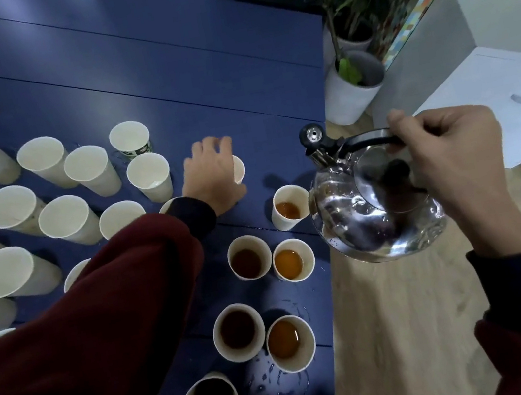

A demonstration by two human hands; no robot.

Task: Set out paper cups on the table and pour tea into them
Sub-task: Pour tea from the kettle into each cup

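Empty white paper cups (63,220) stand upright across the blue surface (158,58). Six cups of brown tea (249,257) cluster near its right edge, with a steel kettle (376,208) in the air just beyond.

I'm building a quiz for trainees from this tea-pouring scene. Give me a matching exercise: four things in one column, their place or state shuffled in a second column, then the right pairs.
1 kettle
2 left hand
3 green-printed cup
4 white plant pot

A standing on the floor past the table
B empty, on the table
C held by its handle in the right hand
D gripping a paper cup

Pairs: 1-C, 2-D, 3-B, 4-A
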